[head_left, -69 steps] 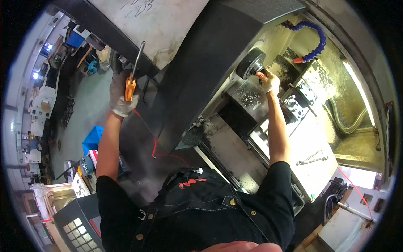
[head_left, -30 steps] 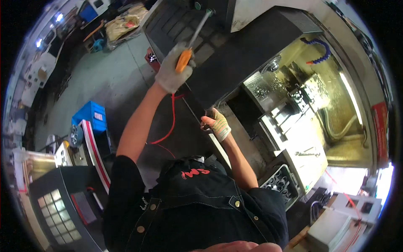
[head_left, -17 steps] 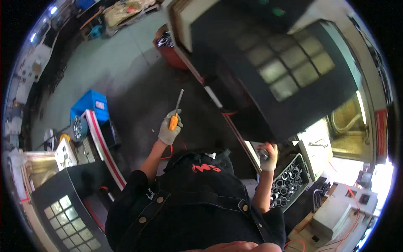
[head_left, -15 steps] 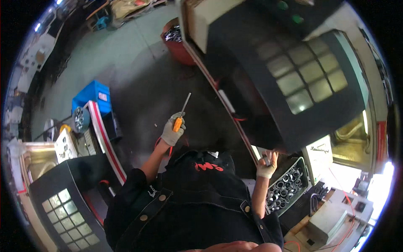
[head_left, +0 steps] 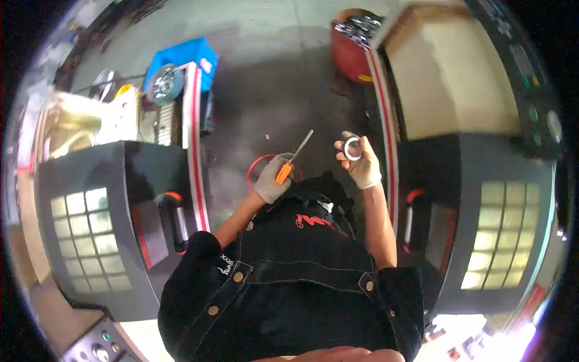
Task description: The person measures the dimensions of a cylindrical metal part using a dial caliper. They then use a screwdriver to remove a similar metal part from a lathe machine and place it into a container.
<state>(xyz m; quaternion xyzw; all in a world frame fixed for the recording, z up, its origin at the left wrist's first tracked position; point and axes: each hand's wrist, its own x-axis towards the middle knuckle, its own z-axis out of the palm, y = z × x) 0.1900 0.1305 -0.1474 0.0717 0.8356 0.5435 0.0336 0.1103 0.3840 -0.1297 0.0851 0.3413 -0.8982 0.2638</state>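
In my gloved left hand (head_left: 274, 180), closed around its orange handle, is a screwdriver-like tool (head_left: 294, 158) with a straight metal shaft pointing up and to the right. My right hand (head_left: 364, 167), in a glove that leaves the fingertips bare, grips a shiny metal ring (head_left: 353, 148) between thumb and fingers. The ring's round opening faces up toward me. Both hands are in front of my dark apron, apart from each other, and the shaft's tip points toward the space just left of the ring.
Dark machines with gridded windows stand on the left (head_left: 90, 235) and right (head_left: 503, 232). A red drum (head_left: 348, 57) of metal shavings is at the far right. At the far left are a blue crate (head_left: 208, 51) and a round container (head_left: 164, 84) of metal pieces.
My view has swung to the right. My right hand has come away from the bin of rings, bringing a ring in front of me, nearer the tool in my left hand.
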